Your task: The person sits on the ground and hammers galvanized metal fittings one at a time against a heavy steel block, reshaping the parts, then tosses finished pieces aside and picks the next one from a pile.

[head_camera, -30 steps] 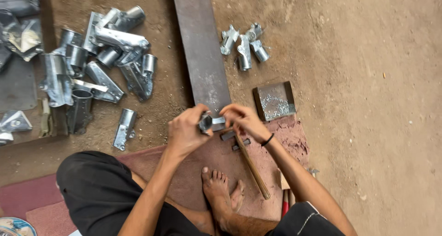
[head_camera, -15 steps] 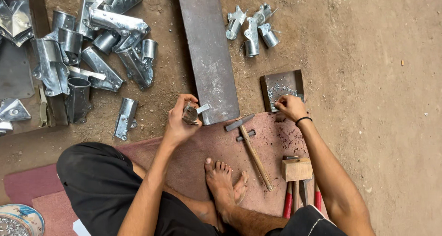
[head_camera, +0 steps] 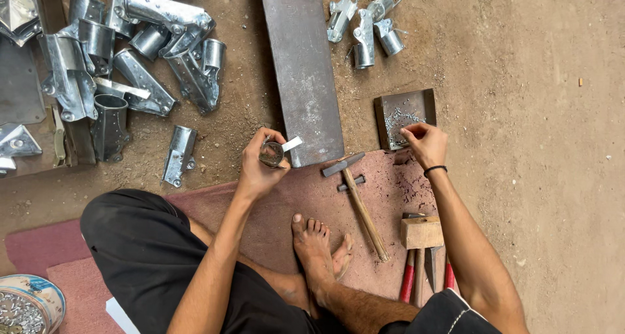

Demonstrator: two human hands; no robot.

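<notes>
My left hand (head_camera: 260,165) grips a small shiny sheet-metal sleeve part (head_camera: 275,153) just left of the long flat steel bar (head_camera: 303,67). My right hand (head_camera: 424,142) reaches into a small dark metal tray (head_camera: 402,116) that holds several tiny rivets; its fingers pinch at the tray's near edge, and whether they hold a rivet is too small to tell. Between the hands a hammer (head_camera: 358,200) with a wooden handle lies on the reddish mat (head_camera: 286,207). My bare feet (head_camera: 319,249) rest on the mat.
A heap of galvanized metal brackets (head_camera: 130,54) lies at the upper left, and a few finished ones (head_camera: 364,25) beyond the bar. A wooden block (head_camera: 422,232) and red-handled tools (head_camera: 410,275) lie at my right. A bowl of small parts (head_camera: 26,305) sits at the lower left.
The hands were together on the metal part at the mat's far edge. My right hand then moved right to the tray of rivets, while my left hand kept the part.
</notes>
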